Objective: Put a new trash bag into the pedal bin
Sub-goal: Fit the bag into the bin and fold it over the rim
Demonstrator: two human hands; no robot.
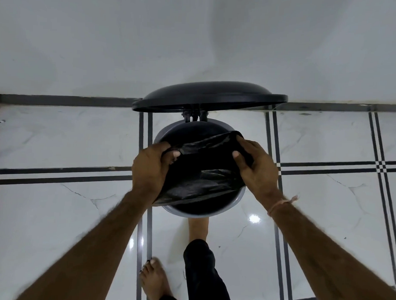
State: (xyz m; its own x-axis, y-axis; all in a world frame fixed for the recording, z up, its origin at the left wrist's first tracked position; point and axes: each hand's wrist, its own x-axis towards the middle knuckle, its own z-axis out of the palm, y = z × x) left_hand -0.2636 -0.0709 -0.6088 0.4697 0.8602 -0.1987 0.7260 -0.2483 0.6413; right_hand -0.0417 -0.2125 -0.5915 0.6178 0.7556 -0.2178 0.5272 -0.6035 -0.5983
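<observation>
Over the pedal bin (pixel 197 215), pinching the left edge of the trash bag (pixel 203 172) in the left hand (pixel 149 168), fingers (pixel 175 154) curled, stretching its mouth across the opening to fit the rim, gripping the right edge with the right hand (pixel 257 167) (foot (pixel 197 228) probably pressing the pedal, keeping the lid (pixel 208 94) raised).

Both arms are extending forward and down, converging. My left hand (pixel 150 168) is pinching one edge of the trash bag (pixel 203 170), thumb on top and fingers curled round it. My right hand (pixel 257 170) is gripping the opposite edge the same way, wrists apart.
</observation>
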